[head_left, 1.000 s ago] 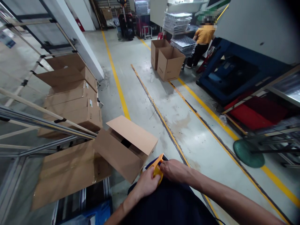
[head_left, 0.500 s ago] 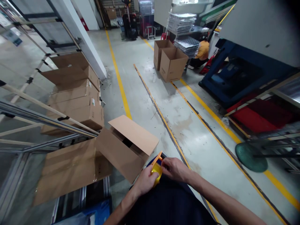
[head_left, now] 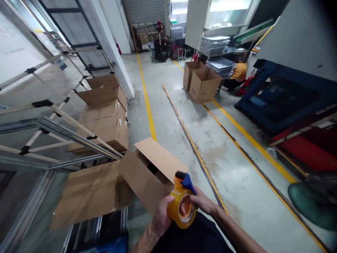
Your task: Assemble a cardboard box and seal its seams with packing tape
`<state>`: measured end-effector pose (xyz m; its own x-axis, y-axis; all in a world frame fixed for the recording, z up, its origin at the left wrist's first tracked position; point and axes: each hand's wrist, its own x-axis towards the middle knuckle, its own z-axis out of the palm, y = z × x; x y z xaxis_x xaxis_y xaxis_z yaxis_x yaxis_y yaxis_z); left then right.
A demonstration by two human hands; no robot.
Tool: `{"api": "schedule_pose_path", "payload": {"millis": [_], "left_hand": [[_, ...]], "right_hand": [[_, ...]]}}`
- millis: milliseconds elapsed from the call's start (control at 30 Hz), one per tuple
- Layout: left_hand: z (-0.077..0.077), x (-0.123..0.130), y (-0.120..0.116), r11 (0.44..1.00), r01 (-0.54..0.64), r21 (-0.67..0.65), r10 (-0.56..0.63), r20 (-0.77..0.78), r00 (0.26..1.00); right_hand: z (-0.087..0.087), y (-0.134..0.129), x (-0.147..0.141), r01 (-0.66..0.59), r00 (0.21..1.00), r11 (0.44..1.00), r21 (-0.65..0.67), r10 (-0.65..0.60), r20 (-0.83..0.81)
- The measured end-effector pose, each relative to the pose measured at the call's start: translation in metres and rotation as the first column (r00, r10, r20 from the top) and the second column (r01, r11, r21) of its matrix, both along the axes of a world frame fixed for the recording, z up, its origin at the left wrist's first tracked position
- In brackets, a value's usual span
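Between my two hands is a tape dispenser, orange with a blue part and a black roller at its top, carrying a roll of yellowish tape. My left hand grips the roll's left side, thumb on its edge. From the right, my right hand closes on the dispenser, with fingers at the roll's core; part of that hand is hidden behind it. Just beyond stands a cardboard box with its flaps partly raised and a dark gap between them.
A flattened cardboard sheet lies at the left beside a pipe rack. Stacked cartons stand behind it. Farther off are two open boxes, a crouching person and a blue machine. A green round base is at right.
The tape dispenser has been raised and turned, so its roll now faces me. My right hand has shifted its hold on it. The camera view has tilted up and left.
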<state>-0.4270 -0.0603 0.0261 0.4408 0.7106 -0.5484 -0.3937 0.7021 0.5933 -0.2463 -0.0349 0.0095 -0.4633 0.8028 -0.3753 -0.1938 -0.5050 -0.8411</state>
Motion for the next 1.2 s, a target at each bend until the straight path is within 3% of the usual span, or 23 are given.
{"api": "schedule_pose_path", "payload": {"millis": [100,167,267,333,467,567,733,933,1100,1200], "left_hand": [[-0.004,-0.011,-0.008,0.993,-0.117,0.030,0.118,-0.042,0.992],[-0.005,-0.022,-0.013,0.981,-0.180,0.074,0.191,-0.179,0.965],[-0.007,-0.043,-0.019,0.980,-0.079,0.181,0.152,-0.437,0.886],[-0.009,-0.057,-0.025,0.972,0.019,0.236,0.112,-0.528,0.842],[-0.011,-0.077,-0.037,0.959,0.020,0.283,0.135,-0.520,0.843],[-0.005,-0.091,-0.043,0.957,0.032,0.289,0.128,-0.515,0.848],[0.012,-0.122,-0.041,0.933,0.160,0.323,0.137,-0.729,0.671],[0.018,-0.149,-0.034,0.950,0.273,0.152,-0.099,-0.682,0.724],[0.034,-0.158,-0.028,0.885,0.444,0.141,-0.218,-0.716,0.663],[0.035,-0.157,-0.026,0.866,0.491,0.097,-0.294,-0.695,0.656]], "right_hand": [[0.006,0.000,-0.009,-0.039,0.999,0.999,0.007,0.039,-0.022],[0.007,-0.001,-0.016,-0.086,0.996,0.996,0.002,0.086,0.005],[0.006,-0.005,-0.030,-0.138,0.984,0.989,0.050,0.130,0.125],[0.005,-0.008,-0.042,-0.123,0.980,0.989,0.078,0.108,0.170],[0.003,-0.017,-0.066,-0.076,0.995,0.996,-0.054,0.080,0.068],[0.004,-0.022,-0.077,-0.056,0.998,0.991,-0.120,0.052,-0.039],[0.010,-0.026,-0.096,-0.029,1.000,0.999,-0.025,0.029,0.004],[0.031,-0.029,-0.116,-0.120,0.961,0.979,0.167,0.072,0.267],[0.043,-0.037,-0.123,-0.257,0.858,0.924,0.282,0.084,0.506],[0.047,-0.040,-0.123,-0.317,0.811,0.902,0.292,0.099,0.576]]}}
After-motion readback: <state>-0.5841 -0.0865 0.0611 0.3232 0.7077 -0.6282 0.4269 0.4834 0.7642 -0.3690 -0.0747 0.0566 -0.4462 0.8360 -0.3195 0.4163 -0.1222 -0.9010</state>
